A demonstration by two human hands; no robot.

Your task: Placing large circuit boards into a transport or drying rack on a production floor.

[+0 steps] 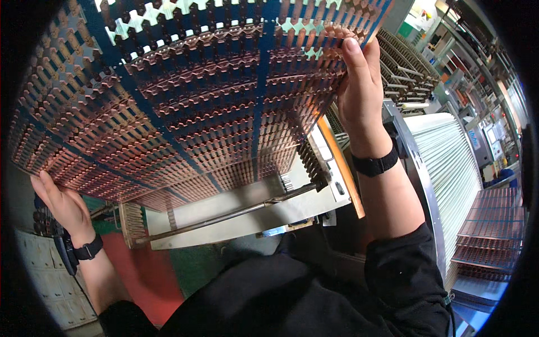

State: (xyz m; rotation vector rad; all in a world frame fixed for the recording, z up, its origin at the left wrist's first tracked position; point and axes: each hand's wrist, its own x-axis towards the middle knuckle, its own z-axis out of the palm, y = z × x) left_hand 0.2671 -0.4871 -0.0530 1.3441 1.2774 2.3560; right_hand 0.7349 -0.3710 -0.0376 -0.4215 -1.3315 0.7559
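Note:
Both of my hands hold up one large thin panel, copper and dark blue with rows of cut-outs, apparently a circuit board panel [213,112]. My left hand [66,208] supports its lower left edge, the fingers partly hidden behind it. On the right edge, higher up, my right hand [362,92] is closed, with the thumb on the near face. The panel is tilted, and light shows through the cut-outs at its top. Beneath it stands a rack with a white base [224,205], a metal rod [224,219] across its front and spring-like combs [310,163] at its side.
At my right is a white slotted rack [446,146], with stacked copper-coloured panels [488,230] beside it. Farther back stands another slotted rack [407,67]. Light cabinets [53,275] are at lower left, by a red and green floor [137,264].

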